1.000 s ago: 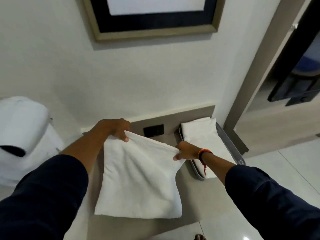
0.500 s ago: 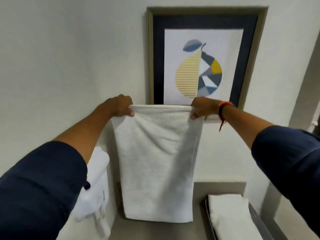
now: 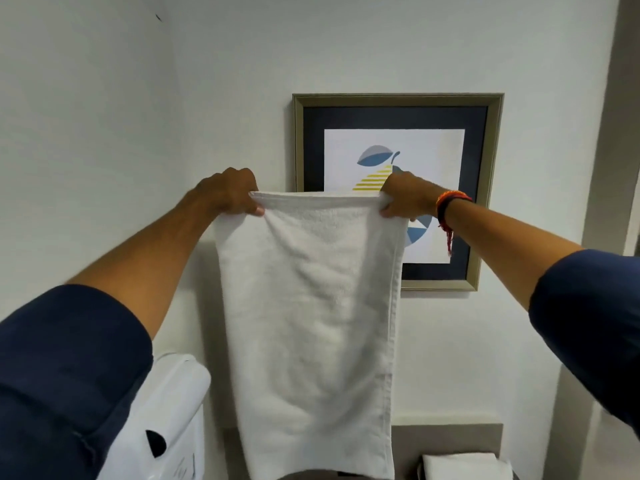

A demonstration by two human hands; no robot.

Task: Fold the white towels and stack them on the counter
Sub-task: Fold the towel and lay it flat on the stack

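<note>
A white towel (image 3: 311, 323) hangs straight down in front of the wall, stretched flat between both hands. My left hand (image 3: 230, 192) pinches its top left corner and my right hand (image 3: 405, 195) pinches its top right corner, both at about chest height and level with each other. The towel's lower edge reaches down to the grey counter's back panel (image 3: 446, 438). A folded white towel (image 3: 460, 465) lies at the bottom right, mostly cut off by the frame edge.
A framed picture of a pear (image 3: 398, 192) hangs on the wall behind my right hand. A white dispenser (image 3: 166, 417) is mounted low on the left wall. A door frame (image 3: 613, 133) runs along the right.
Both hands have lifted the towel off the counter to hang full length, and have spread it wider. The view has tilted up from the counter to the wall.
</note>
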